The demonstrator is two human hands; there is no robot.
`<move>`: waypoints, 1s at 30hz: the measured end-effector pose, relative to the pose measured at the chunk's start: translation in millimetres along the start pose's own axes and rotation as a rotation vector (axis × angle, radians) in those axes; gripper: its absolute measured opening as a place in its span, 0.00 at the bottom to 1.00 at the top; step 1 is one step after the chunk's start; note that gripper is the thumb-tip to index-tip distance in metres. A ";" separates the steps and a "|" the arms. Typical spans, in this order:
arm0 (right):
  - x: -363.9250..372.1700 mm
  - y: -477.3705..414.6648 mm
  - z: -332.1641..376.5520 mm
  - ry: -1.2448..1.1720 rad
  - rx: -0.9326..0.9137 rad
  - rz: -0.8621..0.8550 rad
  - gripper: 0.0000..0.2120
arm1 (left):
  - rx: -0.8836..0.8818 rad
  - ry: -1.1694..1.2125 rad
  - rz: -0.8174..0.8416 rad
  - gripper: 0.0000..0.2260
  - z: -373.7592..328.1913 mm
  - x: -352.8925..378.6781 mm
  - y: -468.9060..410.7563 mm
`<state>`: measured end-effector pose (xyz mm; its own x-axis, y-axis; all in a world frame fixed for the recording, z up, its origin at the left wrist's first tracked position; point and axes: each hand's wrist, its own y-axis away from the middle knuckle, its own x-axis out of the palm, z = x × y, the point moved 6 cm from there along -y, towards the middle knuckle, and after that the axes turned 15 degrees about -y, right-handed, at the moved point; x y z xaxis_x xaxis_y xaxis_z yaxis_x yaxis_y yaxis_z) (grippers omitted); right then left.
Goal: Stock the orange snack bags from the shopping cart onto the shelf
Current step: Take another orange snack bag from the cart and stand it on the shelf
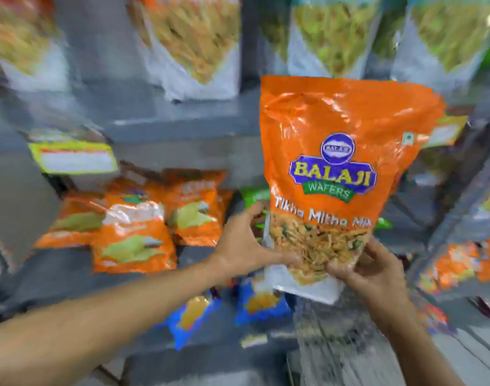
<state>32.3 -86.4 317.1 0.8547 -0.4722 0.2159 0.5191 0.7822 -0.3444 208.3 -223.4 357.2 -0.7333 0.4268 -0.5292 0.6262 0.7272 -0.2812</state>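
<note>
The orange snack bag [341,168], upright and printed "Balaji Wafers", is held by its lower end in front of the shelf [182,118]. The right hand [377,271] clasps the bottom right corner, fingers curled onto the clear window. The left hand [246,246] closes on the bottom left edge, thumb in front, fingers behind. Left of the left fingers, more orange bags [132,229] lie on the shelf. Below both hands are blue packets [193,316]. Above hang pale snack pouches [193,43].
</note>
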 end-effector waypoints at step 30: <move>479.9 -266.2 72.3 -0.219 0.000 0.374 0.30 | 0.012 0.004 -0.589 0.30 70.1 -504.6 -78.0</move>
<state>303.8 -491.8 578.5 0.9625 -0.0587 0.2649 0.1739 0.8829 -0.4362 548.1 -533.2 590.1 -0.9595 -0.0453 -0.2779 0.1157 0.8363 -0.5359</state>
